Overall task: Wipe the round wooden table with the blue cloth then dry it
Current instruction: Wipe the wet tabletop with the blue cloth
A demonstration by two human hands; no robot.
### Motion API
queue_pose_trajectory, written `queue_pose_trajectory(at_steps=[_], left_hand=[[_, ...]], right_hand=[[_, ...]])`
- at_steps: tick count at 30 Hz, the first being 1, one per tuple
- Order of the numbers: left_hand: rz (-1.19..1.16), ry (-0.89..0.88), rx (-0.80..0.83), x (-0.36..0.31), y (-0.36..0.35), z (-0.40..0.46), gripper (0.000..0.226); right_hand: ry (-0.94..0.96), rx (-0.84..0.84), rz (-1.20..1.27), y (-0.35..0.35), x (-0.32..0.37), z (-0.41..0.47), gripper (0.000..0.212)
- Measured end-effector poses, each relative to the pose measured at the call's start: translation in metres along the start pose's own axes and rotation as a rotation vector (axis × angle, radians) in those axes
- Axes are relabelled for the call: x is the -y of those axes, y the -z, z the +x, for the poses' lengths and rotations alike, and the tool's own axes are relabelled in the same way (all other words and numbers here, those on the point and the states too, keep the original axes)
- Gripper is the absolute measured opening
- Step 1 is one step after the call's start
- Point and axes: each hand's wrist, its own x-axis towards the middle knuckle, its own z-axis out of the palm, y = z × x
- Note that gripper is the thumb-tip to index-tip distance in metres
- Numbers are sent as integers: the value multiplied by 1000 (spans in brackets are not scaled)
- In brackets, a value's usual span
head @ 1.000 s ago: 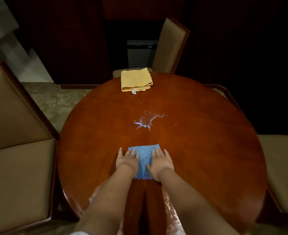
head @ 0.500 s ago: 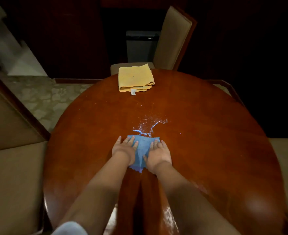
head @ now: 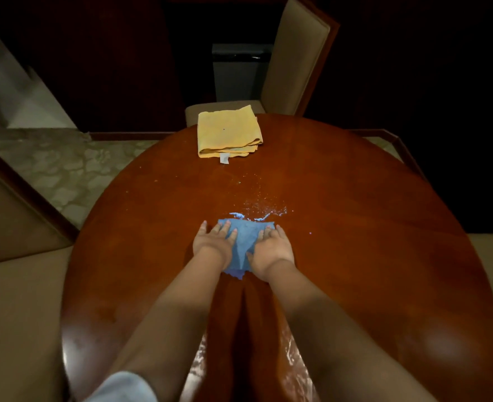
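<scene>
both hands pressing blue cloth at tabletop centre

the left hand (head: 214,244) and the right hand (head: 272,248) lie flat, side by side, on the blue cloth (head: 243,239). fingers of both hands are straight and spread; neither grip is closed around the cloth, both press it down with open palms. the cloth is bunched between the two hands, and a small corner of it shows at the wrists.

the cloth sits near the centre of the round wooden tabletop (head: 369,227). its far edge touches a patch of wet droplets (head: 264,211) that spreads toward the far edge of the tabletop.

a folded yellow cloth (head: 227,132) with a white tag lies at the far edge of the tabletop, well apart from the hands. wet streaks (head: 294,361) shine at the near edge, between and beside the forearms.

an upholstered chair (head: 294,56) stands beyond the far edge.
</scene>
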Motion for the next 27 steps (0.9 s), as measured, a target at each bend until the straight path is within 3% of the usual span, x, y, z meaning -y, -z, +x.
queue_pose_trajectory(at_steps=[17, 27], left_hand=[[21, -84, 26, -79, -91, -145, 73], [115, -131, 31, -92, -74, -138, 76]], right_hand=[[-23, 60, 98, -83, 39, -161, 64], [-186, 82, 312, -94, 28, -143, 65]])
